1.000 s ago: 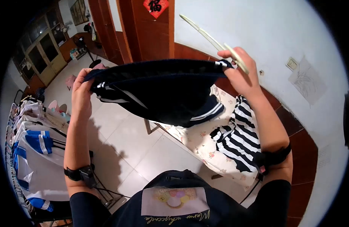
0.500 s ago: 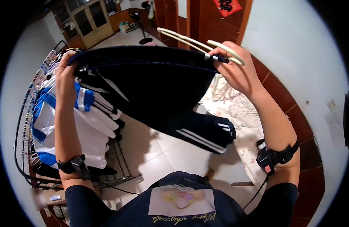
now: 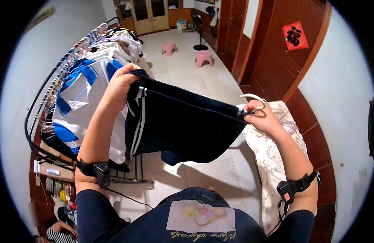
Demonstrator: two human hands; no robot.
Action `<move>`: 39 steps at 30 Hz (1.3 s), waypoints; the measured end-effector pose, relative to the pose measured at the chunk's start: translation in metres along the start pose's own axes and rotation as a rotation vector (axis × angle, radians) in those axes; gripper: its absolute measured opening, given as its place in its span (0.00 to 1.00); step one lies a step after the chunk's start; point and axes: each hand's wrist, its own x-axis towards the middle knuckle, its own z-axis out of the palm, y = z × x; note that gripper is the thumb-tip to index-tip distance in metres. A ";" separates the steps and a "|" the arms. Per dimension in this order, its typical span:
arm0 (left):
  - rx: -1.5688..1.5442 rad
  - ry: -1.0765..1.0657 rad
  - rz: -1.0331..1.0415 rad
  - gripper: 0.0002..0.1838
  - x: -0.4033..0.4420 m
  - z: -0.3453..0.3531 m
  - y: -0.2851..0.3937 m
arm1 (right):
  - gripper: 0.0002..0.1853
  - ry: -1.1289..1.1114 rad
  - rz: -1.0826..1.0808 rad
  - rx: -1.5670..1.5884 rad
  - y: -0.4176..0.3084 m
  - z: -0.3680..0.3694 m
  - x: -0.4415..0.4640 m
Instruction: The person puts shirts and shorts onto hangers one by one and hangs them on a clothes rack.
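Dark garment (image 3: 187, 131) hangs stretched above a tiled floor (image 3: 179, 69), in front of a person (image 3: 138, 220).
Spreading the upper band (image 3: 191, 97) appears to be the step in hand; the next move likely calls for a firm grip at both ends. The left hand (image 3: 120, 86), fingers curled to thumb, pinches one corner; the right hand (image 3: 260, 118), likewise closed, grips the other, along with a pale hanger (image 3: 252, 95).

L fingers (image 3: 125, 70) + R fingers (image 3: 255, 118) grip dk pants (image 3: 187, 127).

Matt cloth garment (image 3: 187, 127), smooth plastic hanger (image 3: 258, 98), glossy tiled floor (image 3: 181, 69), wooden door (image 3: 272, 58)
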 end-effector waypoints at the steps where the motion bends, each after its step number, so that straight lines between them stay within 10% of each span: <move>1: 0.031 0.001 0.014 0.06 -0.003 0.007 0.010 | 0.11 -0.050 0.063 0.170 0.007 0.005 0.001; 39: 0.808 0.286 -0.203 0.12 -0.103 0.015 -0.030 | 0.15 0.222 -0.183 -0.380 0.055 -0.060 0.080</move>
